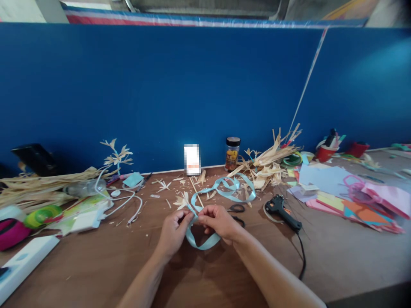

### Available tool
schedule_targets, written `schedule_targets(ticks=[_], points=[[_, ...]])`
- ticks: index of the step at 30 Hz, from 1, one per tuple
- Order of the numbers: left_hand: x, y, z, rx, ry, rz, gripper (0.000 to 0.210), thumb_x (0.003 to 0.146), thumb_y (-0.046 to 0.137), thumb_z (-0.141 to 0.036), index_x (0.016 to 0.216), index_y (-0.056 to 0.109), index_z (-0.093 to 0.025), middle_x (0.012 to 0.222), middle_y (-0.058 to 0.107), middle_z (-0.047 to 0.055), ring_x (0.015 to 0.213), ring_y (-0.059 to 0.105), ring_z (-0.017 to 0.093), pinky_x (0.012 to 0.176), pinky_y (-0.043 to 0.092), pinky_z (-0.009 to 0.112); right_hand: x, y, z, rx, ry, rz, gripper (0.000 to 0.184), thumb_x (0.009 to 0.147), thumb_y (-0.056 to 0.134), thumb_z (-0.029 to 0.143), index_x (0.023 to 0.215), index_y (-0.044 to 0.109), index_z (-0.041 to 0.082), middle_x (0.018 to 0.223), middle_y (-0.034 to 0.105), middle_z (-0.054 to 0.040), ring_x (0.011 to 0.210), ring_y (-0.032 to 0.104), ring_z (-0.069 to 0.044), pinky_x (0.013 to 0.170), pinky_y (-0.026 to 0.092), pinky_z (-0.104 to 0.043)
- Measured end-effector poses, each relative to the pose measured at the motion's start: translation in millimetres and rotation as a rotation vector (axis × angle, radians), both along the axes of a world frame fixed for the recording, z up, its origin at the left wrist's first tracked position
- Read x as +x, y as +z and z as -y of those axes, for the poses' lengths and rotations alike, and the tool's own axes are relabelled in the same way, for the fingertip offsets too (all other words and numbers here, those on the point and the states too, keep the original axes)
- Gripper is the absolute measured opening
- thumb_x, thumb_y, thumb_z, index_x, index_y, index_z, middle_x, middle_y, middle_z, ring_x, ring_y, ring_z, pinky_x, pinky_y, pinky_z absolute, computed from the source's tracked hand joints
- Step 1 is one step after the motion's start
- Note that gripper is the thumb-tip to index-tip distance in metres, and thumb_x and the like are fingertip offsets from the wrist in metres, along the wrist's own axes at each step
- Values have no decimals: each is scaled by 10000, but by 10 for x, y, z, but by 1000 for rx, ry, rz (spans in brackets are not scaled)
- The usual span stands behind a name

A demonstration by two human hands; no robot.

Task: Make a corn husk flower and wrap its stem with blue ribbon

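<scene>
A pale dried-husk flower (182,200) rises just beyond the fingertips of my left hand (176,229), which is closed around its thin stem. Light blue satin ribbon (205,245) meets the stem there, hangs in a loop under my hands, and curls away across the table behind them. My right hand (218,221) pinches the ribbon close to the left fingertips. A thin straw-coloured stick (195,191) points away beyond the hands; its near end is hidden. Black scissors (237,208) lie partly behind my right hand.
To the right lies a black glue gun (284,213) with its cord. Behind it are dried husks (269,169), a dark-lidded jar (232,154) and coloured papers (324,182). At left are a white cable (135,194), a finished flower stem (118,160) and a power strip (28,267).
</scene>
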State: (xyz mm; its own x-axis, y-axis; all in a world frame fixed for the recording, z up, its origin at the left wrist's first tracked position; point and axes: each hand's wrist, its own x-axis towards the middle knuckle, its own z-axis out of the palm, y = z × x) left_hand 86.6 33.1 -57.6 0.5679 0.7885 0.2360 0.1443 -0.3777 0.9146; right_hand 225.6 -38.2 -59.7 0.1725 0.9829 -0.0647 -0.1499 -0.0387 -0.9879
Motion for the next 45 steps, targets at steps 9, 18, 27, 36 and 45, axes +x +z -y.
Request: schedule_targets(ticks=[9,18,27,36,45], points=[[12,-36,-1,13,18,-32,239,717,527,-362,669,621,-148,604,583,11,589,493,145,550,379,214,-8,-41,-7,68,-79,156,265,729,520,423,809,550,172,644,499,11,557,460,-86,427,412,-166],[45,8,96,45,-93,-64,258,740,506,-362,674,631,-145,639,595,29,594,498,145,552,372,212,17,-13,-28,100,-40,89,314,584,678,383,770,568,156,636,531,16,541,473,-90,466,417,-200],[62,16,129,125,-112,-58,255,759,485,-353,670,630,-164,652,582,29,642,505,156,621,383,233,82,-31,-36,-40,9,-100,336,538,707,394,701,583,127,577,536,29,488,475,-62,507,446,-223],[62,23,129,90,-108,-57,218,755,489,-317,691,625,-159,667,598,31,642,516,156,604,385,229,18,-62,-40,-6,-26,-109,308,605,669,384,754,562,137,639,522,26,505,466,-55,492,442,-204],[72,14,130,114,-130,-80,233,755,489,-323,668,626,-157,673,606,37,659,530,161,635,386,240,75,-74,-28,-52,27,-137,305,565,707,341,743,574,132,635,531,21,549,478,-63,508,434,-194]])
